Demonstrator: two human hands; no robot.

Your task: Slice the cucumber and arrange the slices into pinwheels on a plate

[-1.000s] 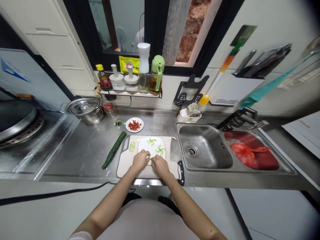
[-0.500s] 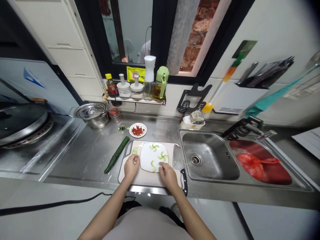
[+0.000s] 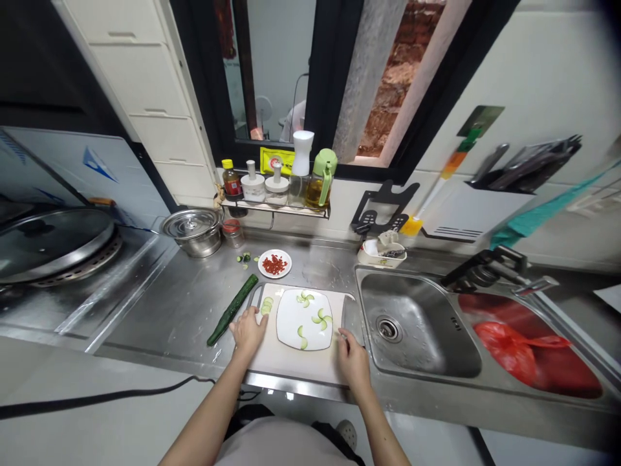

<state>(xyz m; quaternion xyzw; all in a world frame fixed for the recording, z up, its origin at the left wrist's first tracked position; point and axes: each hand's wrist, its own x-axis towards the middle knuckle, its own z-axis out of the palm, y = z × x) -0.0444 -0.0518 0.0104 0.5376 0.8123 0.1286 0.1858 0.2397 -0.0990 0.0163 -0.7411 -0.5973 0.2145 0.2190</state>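
A white plate [image 3: 286, 333] lies on the cutting board [image 3: 301, 367] with thin green-edged cucumber slices set on it in curved petal shapes. My left hand [image 3: 248, 333] rests at the board's left side, fingers apart, just below a short row of cucumber slices [image 3: 267, 305]. To the right of the plate, my right hand [image 3: 355, 362] is closed over the handle of a kitchen knife [image 3: 351, 316], whose broad blade lies along the board's right edge. The handle is hidden under that hand. A long dark green cucumber [image 3: 233, 309] lies left of the board.
Behind the board are a small plate of red chopped pieces [image 3: 274, 273] and cucumber scraps [image 3: 246, 258]. The steel sink [image 3: 417, 323] is on the right, with a red plastic bag [image 3: 509, 349] in its second basin. A lidded pot [image 3: 194, 236] stands at back left.
My right hand has moved right from the plate to the knife handle, which was uncovered before. The left hand's fingers have spread beside the slices. The camera view has shifted.
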